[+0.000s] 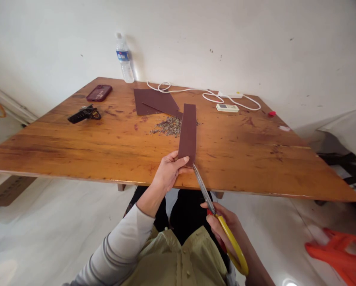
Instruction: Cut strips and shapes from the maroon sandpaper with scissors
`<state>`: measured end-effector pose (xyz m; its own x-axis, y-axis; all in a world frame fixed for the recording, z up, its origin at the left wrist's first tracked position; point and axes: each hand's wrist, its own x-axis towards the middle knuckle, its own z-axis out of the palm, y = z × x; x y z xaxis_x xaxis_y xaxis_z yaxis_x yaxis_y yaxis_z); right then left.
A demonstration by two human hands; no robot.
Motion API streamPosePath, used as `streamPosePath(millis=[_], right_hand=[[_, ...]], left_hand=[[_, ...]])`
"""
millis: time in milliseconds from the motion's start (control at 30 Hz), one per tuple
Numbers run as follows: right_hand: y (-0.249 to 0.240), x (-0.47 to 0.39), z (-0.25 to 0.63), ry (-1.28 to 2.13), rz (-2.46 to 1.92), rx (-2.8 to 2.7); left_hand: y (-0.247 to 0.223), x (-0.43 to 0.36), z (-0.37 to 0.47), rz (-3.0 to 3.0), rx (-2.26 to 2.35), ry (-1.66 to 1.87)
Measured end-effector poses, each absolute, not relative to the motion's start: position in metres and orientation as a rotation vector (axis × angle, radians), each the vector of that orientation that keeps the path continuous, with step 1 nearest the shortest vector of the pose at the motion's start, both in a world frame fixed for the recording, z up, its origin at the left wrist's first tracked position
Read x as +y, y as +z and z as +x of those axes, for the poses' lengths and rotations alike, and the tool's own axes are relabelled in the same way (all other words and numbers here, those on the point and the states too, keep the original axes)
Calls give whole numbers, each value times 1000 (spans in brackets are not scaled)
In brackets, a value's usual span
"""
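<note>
A long dark-maroon strip of sheet material [188, 131] rises from my left hand [169, 169], pinched near its lower end with the thumb on top. My right hand [225, 222] is closed around the handles of a pair of scissors [203, 186] with yellow and red grips. The tips of the blades meet the strip's lower right corner, close to my left fingertips. Behind the strip lies a heap of small dark clippings [169, 126] on the wooden table [112, 153]. Larger maroon sheets [154, 101] overlap just beyond the heap.
Along the back are a water bottle [124, 59], a white cable [186, 90] and a small white remote-like device [227, 108]. A phone [99, 93] and a black key bundle [84, 114] lie at left. An orange plastic object [339, 250] stands on the floor at right.
</note>
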<state>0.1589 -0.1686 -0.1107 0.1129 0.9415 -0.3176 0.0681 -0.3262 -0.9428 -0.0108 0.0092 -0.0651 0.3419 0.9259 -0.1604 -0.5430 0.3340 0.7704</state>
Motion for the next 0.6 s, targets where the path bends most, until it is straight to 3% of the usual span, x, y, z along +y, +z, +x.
streamPosePath(millis=[167,600], right_hand=[[-110,-166,166,1306,-1631,-1046],[-96,-153,179,830,-1846,-1459]], left_hand=[[-64,10,-10,686,678,1050],[-63,9,-9,698,696,1054]])
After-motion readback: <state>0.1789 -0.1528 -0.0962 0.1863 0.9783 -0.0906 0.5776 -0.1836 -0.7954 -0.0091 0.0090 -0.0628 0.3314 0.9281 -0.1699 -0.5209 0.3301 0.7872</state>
